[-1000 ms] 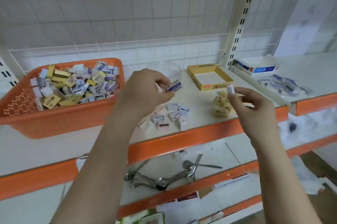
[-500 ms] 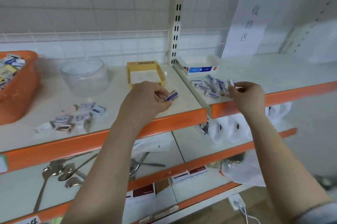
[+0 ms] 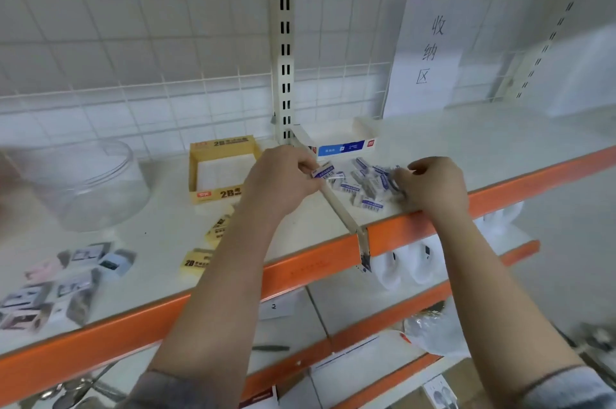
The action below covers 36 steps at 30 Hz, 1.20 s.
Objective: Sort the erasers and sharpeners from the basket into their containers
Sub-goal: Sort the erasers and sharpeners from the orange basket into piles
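Orange edging is running along the white shelf [image 3: 500, 142]. The 2B box [image 3: 220, 172] is showing yellow with dark print; the erasers [image 3: 363, 180] are wearing white sleeves with blue bands and barcodes. The bowl [image 3: 80, 182] is looking clear.

I see a white paper sign [image 3: 428, 53] with three handwritten characters hanging on the wire grid [image 3: 166, 75] at the far right. A slotted metal upright [image 3: 285, 52] rises between the two shelf bays, and a metal divider bar [image 3: 343, 213] runs from it toward the near orange shelf edge [image 3: 520, 180]. On the lower shelf I make out white plastic bags [image 3: 410, 267] at right and metal spoons [image 3: 71, 393], blurred, at the near left.
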Available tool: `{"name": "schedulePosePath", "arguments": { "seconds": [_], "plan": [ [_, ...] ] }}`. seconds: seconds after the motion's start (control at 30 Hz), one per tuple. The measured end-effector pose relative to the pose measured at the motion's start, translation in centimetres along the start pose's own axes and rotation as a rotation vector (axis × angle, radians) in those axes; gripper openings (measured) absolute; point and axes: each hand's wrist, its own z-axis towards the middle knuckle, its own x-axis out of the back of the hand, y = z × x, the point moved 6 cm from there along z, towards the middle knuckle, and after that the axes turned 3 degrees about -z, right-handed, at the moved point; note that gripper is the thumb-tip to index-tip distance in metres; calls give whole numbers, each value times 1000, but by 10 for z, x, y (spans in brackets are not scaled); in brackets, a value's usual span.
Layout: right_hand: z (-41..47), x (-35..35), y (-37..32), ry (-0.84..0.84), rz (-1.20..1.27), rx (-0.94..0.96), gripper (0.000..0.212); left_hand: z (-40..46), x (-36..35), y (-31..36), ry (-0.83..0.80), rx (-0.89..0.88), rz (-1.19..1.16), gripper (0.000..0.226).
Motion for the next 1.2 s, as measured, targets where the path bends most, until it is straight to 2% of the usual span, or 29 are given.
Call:
{"name": "schedulePosePath", "arguments": {
  "seconds": [0.17, 0.4, 0.53, 0.63, 0.9, 1.2],
  "plan": [
    [-16, 14, -3, 162, 116, 42, 26, 39, -29, 5, -47, -22, 17, 27],
    [-24, 17, 6, 161, 178, 25, 16, 75, -72, 5, -161, -3, 21, 27],
    [-33, 20, 8, 152, 185, 18, 15, 79, -71, 3, -157, 1, -7, 24],
    [-46, 25, 8, 149, 197, 24, 13, 68, -57, 6, -90, -14, -70, 15],
    [-99, 20, -15, 57, 220, 118, 11, -8, 1, 5, 13, -59, -68, 22],
    [-174, -12, -85, -23, 266, 232, 17, -90, 99, -48, 134, 41, -35, 22]
  ]
}}
